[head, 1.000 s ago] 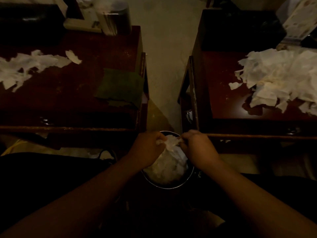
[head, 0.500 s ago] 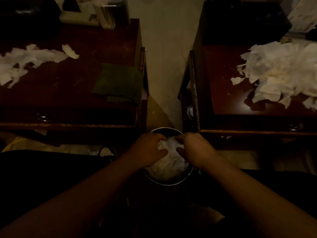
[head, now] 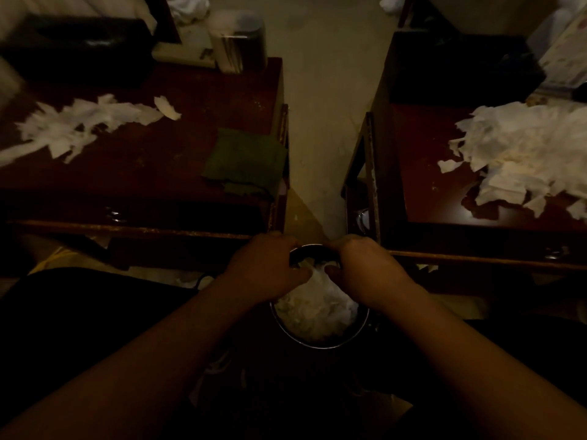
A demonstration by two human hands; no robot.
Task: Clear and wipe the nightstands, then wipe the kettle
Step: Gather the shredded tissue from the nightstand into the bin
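No words or numbers can be read anywhere. The printed card [head: 568, 55] at about 2 o'clock, behind the right nightstand [head: 422, 160], has marks on it, but they are too dim and blurry to make out.

Open floor strip [head: 320, 128] runs 12 o'clock between left nightstand [head: 178, 160] and right nightstand [head: 422, 173], free to pass. Bin [head: 320, 341] at 6 o'clock, mouth stuffed with white paper [head: 317, 309]. Left top: paper scraps [head: 79, 128] at 10, green cloth [head: 246, 160] at its right edge, cylindrical container [head: 238, 46] at 11; bare wood between. Right top: paper heap [head: 521, 154] at 2, bare strip along its left edge.
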